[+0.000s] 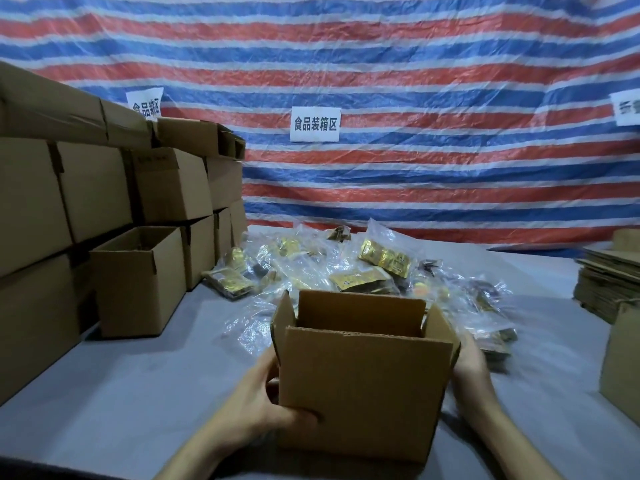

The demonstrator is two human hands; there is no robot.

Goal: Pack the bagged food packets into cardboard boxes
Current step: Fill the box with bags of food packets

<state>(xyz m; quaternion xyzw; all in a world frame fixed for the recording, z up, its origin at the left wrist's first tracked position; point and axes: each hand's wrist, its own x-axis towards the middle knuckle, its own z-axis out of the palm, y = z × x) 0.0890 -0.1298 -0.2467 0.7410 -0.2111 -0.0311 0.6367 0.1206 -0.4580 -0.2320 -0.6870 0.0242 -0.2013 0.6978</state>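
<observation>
A small brown cardboard box (363,386) with its top flaps up stands on the grey table in front of me. My left hand (263,400) grips its left side, thumb across the front face. My right hand (472,372) holds its right side; its fingers are hidden behind the box. Just beyond the box lies a heap of clear plastic bags with gold food packets (363,271). I cannot see inside the held box.
Stacked closed cardboard boxes (86,188) fill the left side, with one open box (138,282) at their foot. Flattened cartons (606,282) are piled at the right, and another box (621,362) stands at the right edge. A striped tarp (415,64) hangs behind the grey table (138,393).
</observation>
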